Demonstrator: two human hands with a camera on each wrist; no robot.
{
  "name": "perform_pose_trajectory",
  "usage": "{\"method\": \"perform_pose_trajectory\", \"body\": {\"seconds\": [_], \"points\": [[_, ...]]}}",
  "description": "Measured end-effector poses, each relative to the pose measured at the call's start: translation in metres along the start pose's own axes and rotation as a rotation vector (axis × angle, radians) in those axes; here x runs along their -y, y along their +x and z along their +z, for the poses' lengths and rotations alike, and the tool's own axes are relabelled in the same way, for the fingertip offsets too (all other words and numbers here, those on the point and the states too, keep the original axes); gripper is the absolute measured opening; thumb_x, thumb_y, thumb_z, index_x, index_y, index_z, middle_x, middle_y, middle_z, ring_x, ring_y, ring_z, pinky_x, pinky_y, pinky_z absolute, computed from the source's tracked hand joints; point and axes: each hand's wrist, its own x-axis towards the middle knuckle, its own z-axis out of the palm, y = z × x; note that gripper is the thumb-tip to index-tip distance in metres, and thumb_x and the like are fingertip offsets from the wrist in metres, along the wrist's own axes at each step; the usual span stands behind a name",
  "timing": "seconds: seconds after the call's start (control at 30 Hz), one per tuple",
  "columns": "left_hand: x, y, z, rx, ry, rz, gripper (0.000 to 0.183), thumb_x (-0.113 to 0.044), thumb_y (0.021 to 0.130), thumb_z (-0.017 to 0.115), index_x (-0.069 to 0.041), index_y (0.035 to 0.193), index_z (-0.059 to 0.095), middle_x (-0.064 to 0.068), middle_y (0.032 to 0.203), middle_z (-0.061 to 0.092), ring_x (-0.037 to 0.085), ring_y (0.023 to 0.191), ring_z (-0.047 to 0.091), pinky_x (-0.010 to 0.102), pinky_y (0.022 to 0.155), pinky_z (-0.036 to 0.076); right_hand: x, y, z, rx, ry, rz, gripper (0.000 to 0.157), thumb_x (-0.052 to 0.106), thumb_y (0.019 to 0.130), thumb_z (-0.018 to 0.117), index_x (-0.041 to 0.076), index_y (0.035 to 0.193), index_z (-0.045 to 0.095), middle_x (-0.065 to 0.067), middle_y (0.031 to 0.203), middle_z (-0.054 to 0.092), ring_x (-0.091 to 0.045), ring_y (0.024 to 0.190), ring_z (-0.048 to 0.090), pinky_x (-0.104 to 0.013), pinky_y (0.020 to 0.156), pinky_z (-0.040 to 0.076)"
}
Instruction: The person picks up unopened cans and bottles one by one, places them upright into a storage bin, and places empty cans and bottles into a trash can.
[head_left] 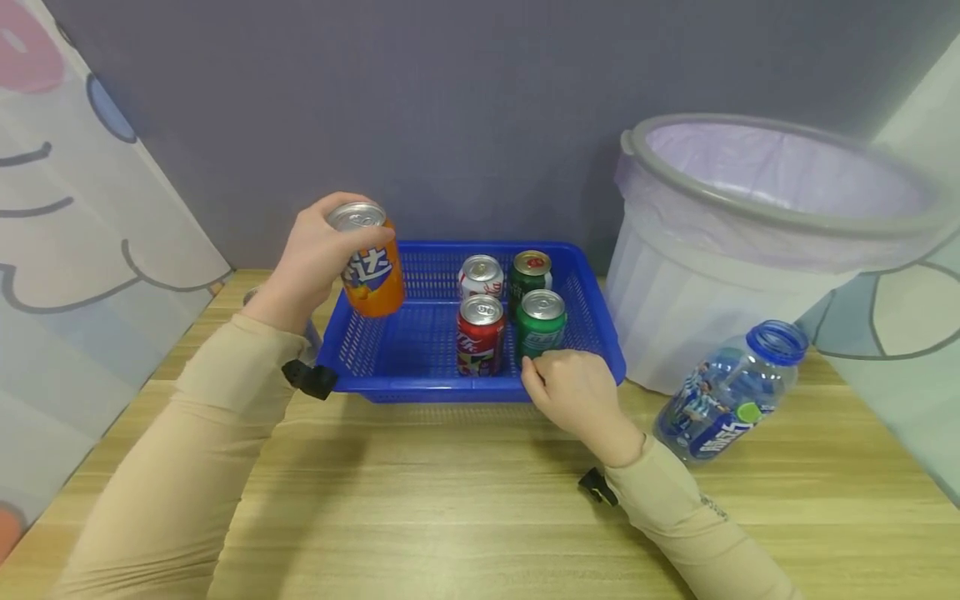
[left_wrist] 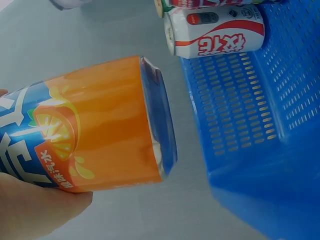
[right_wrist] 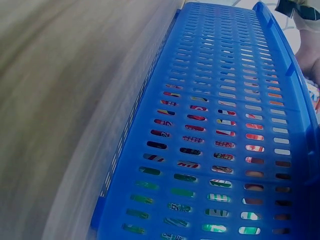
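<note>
My left hand (head_left: 318, 250) grips an orange soda can (head_left: 378, 279), upright above the left end of the blue plastic basket (head_left: 397, 385). In the left wrist view the thumb (left_wrist: 45, 205) presses along the side of the can, and its base is clear of the basket wall. My right hand (head_left: 573, 387) holds the front rim of the basket near its right corner, fingers curled over the edge. Inside stand a white can (head_left: 481, 279), a red can (head_left: 480, 342), a dark green can (head_left: 531, 271) and a bright green can (head_left: 542, 329).
A white bin (head_left: 675, 283) with a purple liner (head_left: 780, 167) stands right of the basket. An uncapped clear bottle (head_left: 723, 400) leans on the wooden table (head_left: 450, 500) before it. Another object, mostly hidden, sits behind the left forearm. A grey panel (head_left: 480, 125) rises behind.
</note>
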Motion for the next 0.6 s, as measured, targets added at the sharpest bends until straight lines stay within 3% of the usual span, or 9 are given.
{"method": "perform_pose_trajectory", "body": {"seconds": [0.2, 0.6], "points": [[0.005, 0.016, 0.011, -0.008, 0.019, -0.017, 0.046, -0.031, 0.082, 0.070, -0.015, 0.121, 0.051, 0.005, 0.114, 0.052, 0.021, 0.100, 0.049, 0.040, 0.086, 0.044, 0.000, 0.000, -0.001, 0.014, -0.010, 0.004, 0.049, 0.021, 0.087, 0.056, 0.018, 0.044, 0.031, 0.009, 0.044, 0.028, -0.006, 0.039, 0.026, -0.025, 0.036, 0.024], [0.012, 0.033, 0.028, -0.005, 0.039, -0.007, 0.048, -0.029, 0.082, 0.070, -0.010, 0.122, 0.051, 0.012, 0.117, 0.053, 0.025, 0.101, 0.050, 0.044, 0.087, 0.044, 0.003, -0.001, -0.001, 0.006, -0.017, 0.003, 0.049, 0.021, 0.086, 0.056, 0.018, 0.045, 0.031, 0.009, 0.044, 0.027, -0.005, 0.039, 0.023, -0.022, 0.037, 0.021]]}}
